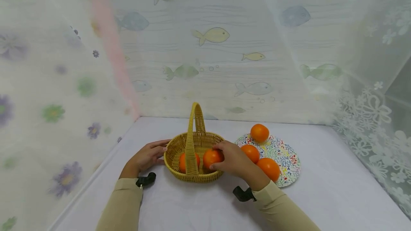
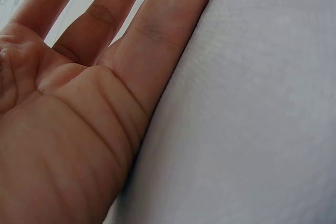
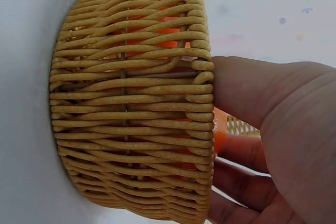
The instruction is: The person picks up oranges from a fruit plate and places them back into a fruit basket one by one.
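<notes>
A yellow wicker basket (image 1: 192,179) with a tall arched handle stands on the table. Inside it, partly behind the handle, lies an orange (image 1: 182,163). My right hand (image 1: 236,159) reaches over the basket's right rim and grips a second orange (image 1: 212,158) low inside. From the right wrist, the woven wall (image 3: 131,93) hides most of that fruit, with the thumb over the rim. My left hand (image 1: 149,156) is at the basket's left side, thumb at the rim; its fingers (image 2: 168,30) look nearly straight in the left wrist view, edge along the cloth.
Right of the basket is a round, multicoloured patterned plate (image 1: 289,163). Three oranges are on it, one at the back (image 1: 259,133) and two nearer my right forearm. White cloth covers the table (image 1: 192,209); a fish-print curtain (image 1: 224,63) hangs behind.
</notes>
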A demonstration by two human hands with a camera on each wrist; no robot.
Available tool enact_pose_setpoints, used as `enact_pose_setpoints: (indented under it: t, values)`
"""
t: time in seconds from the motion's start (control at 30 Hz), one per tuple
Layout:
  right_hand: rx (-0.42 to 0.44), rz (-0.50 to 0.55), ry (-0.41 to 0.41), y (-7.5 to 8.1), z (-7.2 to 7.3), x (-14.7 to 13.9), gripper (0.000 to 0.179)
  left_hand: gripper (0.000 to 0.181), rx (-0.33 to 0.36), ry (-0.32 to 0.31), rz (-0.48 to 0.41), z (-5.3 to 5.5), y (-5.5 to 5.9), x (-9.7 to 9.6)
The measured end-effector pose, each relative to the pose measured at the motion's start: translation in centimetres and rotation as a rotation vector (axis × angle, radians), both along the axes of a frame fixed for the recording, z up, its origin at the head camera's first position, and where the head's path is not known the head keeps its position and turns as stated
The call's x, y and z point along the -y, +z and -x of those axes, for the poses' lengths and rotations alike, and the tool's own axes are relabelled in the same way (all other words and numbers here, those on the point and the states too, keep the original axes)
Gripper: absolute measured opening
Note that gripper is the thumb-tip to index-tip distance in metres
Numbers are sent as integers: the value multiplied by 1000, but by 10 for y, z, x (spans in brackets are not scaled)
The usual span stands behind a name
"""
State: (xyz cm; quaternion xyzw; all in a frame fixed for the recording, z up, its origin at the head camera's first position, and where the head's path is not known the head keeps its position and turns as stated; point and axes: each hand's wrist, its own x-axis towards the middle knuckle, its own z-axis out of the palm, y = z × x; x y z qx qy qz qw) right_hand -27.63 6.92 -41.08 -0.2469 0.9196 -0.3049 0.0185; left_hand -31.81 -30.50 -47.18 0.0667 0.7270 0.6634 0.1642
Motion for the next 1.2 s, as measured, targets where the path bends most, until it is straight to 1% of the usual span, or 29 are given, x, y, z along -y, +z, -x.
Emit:
enact_pose_setpoints:
  t: [0.27, 0.5, 0.63, 0.73, 0.93, 1.2]
  values:
    - [-1, 8, 4, 4, -2, 0, 61, 60, 3, 5, 12, 3, -2, 3]
    - [-31, 43, 5, 8, -3, -3, 57, 63, 10, 8, 2, 1, -3, 3]
    - [-31, 68, -17, 12, -2, -6, 59, 62, 6, 1, -6, 1, -2, 3]
    - [-37, 68, -31, 14, 0, -8, 60, 61, -3, -7, -7, 1, -2, 3]
    - [-35, 87, -36, 16, 3, -17, 61, 60, 0, -6, 7, 1, -1, 2]
    - [-50, 96, -103, 20, 6, -30, 60, 61, 9, 12, -1, 1, 0, 0]
